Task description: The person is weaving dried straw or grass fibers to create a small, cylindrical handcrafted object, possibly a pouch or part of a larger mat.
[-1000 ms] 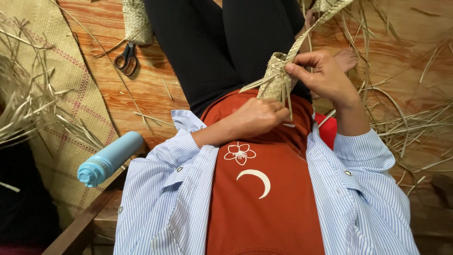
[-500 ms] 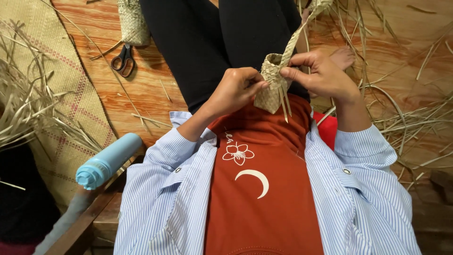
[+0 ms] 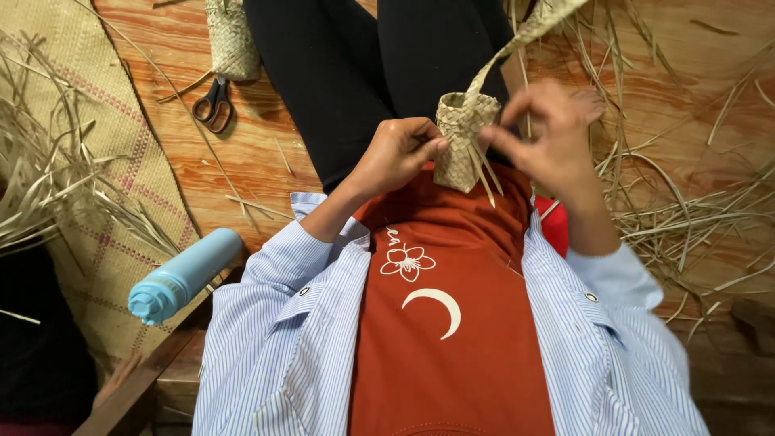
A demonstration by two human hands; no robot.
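A small woven straw pouch [image 3: 462, 139] hangs upright over my lap, with loose strand ends poking out below it. My left hand [image 3: 397, 152] pinches its left side between thumb and fingers. My right hand [image 3: 547, 141], slightly blurred, grips its right edge where a long flat straw strip [image 3: 525, 36] runs up and away to the top right. Below both hands are my red shirt and striped blue sleeves.
Black scissors [image 3: 211, 103] lie on the wooden floor at upper left, beside another woven pouch [image 3: 231, 39]. A light blue bottle [image 3: 184, 276] rests at left by a woven mat [image 3: 97, 161]. Loose straw [image 3: 686, 218] is piled at right and far left.
My left hand rose from my belly to the pouch's left side. The pouch turned upright and my right hand shifted along its right edge.
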